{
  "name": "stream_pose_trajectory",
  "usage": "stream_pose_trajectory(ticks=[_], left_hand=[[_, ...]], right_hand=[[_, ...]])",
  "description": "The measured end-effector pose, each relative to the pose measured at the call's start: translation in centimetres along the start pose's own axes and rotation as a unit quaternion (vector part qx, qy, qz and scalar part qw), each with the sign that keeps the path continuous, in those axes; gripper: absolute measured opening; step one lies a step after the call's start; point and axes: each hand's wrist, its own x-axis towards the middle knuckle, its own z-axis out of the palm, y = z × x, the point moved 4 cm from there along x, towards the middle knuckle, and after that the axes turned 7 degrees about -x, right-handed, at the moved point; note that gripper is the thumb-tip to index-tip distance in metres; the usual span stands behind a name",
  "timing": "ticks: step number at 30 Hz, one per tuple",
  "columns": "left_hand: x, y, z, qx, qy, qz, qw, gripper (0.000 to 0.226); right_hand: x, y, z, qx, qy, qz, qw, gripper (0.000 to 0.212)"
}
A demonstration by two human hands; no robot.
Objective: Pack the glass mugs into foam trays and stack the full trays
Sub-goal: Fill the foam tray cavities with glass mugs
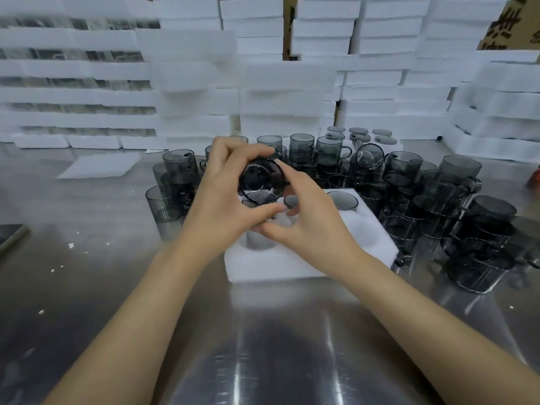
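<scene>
Now the glass mug (261,182) is hanging tipped, mouth toward us, just above the foam tray (292,264) at the tabletop's (263,331) middle. The left hand's (222,197) grip is curling round its body; the right hand (312,220) is pinching its rim. Loose mugs (432,185) are crowding the tray's far and right sides.

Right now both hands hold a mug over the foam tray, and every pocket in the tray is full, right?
Not every pocket is full. In the head view the left hand and right hand do hold the mug over the tray, but the near right pocket looks empty, and so does the near left one. The far right pocket holds a packed mug.
</scene>
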Motion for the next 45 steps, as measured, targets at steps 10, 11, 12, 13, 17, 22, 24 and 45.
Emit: stream_pose_trajectory(ticks=[10,11,12,13,17,22,24,45], left_hand=[[0.2,0.3,0.1,-0.057,-0.012,0.016,0.998,0.064],[0.2,0.3,0.1,-0.070,-0.008,0.013,0.997,0.055],[0.2,0.4,0.1,-0.075,-0.002,0.011,0.997,0.044],[0.2,0.4,0.1,-0.072,0.004,0.009,0.997,0.032],[0.2,-0.2,-0.2,-0.069,0.028,-0.040,0.996,0.028],[0.1,-0.8,0.0,-0.096,-0.049,-0.092,0.990,0.035],[0.0,-0.8,0.2,-0.109,-0.089,-0.093,0.986,0.040],[0.0,-2.1,-2.1,0.002,0.054,-0.050,0.997,0.037]], right_hand=[[-0.3,0.0,-0.8,0.098,0.091,0.003,0.991,0.070],[-0.3,0.0,-1.0,0.119,0.094,0.015,0.988,0.066],[-0.2,0.0,-1.1,0.144,0.094,0.027,0.985,0.062],[-0.2,-0.1,-1.2,0.166,0.092,0.034,0.981,0.058],[-0.2,-0.3,-1.2,0.207,0.084,0.037,0.974,0.056],[-0.2,0.3,-1.3,0.191,0.080,0.030,0.978,0.069],[-0.3,0.3,-1.7,0.144,0.117,0.014,0.983,0.063],[-0.1,-0.1,-1.1,0.205,-0.011,0.028,0.978,0.010]])
